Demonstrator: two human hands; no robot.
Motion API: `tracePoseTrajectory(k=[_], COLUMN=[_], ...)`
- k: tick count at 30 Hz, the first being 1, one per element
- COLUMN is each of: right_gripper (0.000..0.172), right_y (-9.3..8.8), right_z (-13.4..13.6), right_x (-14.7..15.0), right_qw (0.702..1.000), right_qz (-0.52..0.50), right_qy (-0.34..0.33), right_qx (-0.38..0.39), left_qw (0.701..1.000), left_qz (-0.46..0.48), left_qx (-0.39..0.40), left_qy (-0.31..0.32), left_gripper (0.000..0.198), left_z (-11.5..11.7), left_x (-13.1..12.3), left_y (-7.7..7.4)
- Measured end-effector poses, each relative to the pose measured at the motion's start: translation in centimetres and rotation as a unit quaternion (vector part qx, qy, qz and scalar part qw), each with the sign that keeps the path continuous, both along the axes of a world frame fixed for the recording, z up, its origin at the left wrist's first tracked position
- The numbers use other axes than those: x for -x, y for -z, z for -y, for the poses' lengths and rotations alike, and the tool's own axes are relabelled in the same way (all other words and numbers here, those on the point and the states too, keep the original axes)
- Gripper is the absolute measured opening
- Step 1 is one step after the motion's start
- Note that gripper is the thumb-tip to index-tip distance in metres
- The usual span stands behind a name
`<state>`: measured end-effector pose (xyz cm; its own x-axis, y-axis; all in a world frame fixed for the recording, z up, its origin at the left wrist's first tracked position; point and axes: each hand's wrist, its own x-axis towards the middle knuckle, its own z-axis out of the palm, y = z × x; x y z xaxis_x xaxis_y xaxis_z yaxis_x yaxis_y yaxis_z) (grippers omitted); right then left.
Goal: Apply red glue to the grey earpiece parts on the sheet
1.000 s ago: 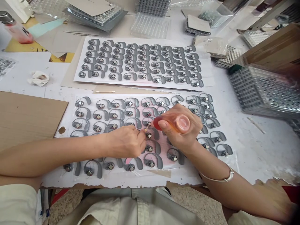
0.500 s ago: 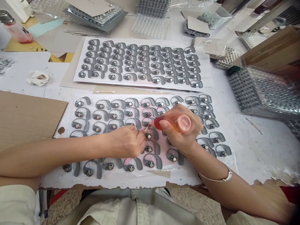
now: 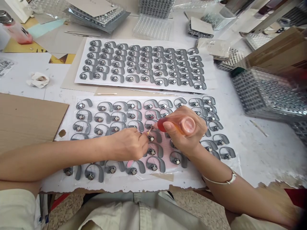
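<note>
My right hand [image 3: 189, 131] is wrapped round a small squeeze bottle [image 3: 176, 124] of orange-red liquid. It tilts so its round base faces me and its narrow tip points left and down. Close to that tip, my left hand [image 3: 130, 143] is closed, thumb and fingers pinching a thin pale stick [image 3: 149, 130]; its far end is too small to make out. Both hands meet over a sheet [image 3: 168, 177] carrying rows of grey ear-hook earphone shells. A shell [image 3: 151, 138] with a round silvery part and fine wires lies just below the fingertips.
A second sheet of grey shells [image 3: 145, 64] lies behind. A cotton swab [image 3: 107, 94] rests between the sheets, another stick [image 3: 259, 127] to the right. Clear trays [image 3: 271, 92] are stacked at right, cardboard [image 3: 31, 118] at left. A pink-liquid bottle [image 3: 18, 30] stands back left.
Almost nothing differs. Both hands keep their hold and place, with only a very slight shift of the whole view.
</note>
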<state>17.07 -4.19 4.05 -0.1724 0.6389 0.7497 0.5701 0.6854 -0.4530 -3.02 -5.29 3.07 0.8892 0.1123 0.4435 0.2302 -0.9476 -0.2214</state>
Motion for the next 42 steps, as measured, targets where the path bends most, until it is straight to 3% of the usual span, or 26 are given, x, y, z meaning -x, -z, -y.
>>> tracePoseTrajectory(k=[21,42], right_gripper=[0.012,0.013], right_y=[0.3,0.7], right_z=[0.0,0.4], right_x=[-0.4,-1.1], right_qw=[0.999,0.999], right_qz=[0.014,-0.014], right_qy=[-0.027,-0.006], right_qx=[-0.042,-0.040], left_qw=[1.000,0.999], left_qz=[0.003,0.008], left_qx=[0.015,0.030], left_qy=[-0.003,-0.016], left_gripper=[0.014,0.017], left_z=[-0.2,-0.3], left_x=[0.0,0.1], left_y=[-0.3,-0.1])
